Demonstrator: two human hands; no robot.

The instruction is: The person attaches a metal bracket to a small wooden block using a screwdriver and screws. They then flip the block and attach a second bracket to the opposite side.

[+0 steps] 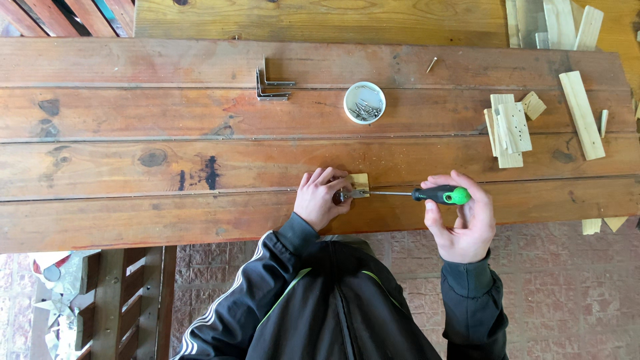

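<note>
- Wooden planks of a workbench [133, 167] are filling the view, with a white bowl of screws [365, 103] and metal brackets [270, 85] lying farther back.
- Left hand [321, 197] is closing on a small wood block [359, 183] at the near edge, pinning it down.
- Right hand [463, 220] is gripping a green-handled screwdriver [430, 195], its shaft lying level and pointing left into the block.

My screwdriver's moulded plastic handle [441, 195] is black with a bright green end. The small round dish [365, 103] is white, the plank table [167, 160] reddish-brown, my black sleeve [240, 300] white-striped.
</note>
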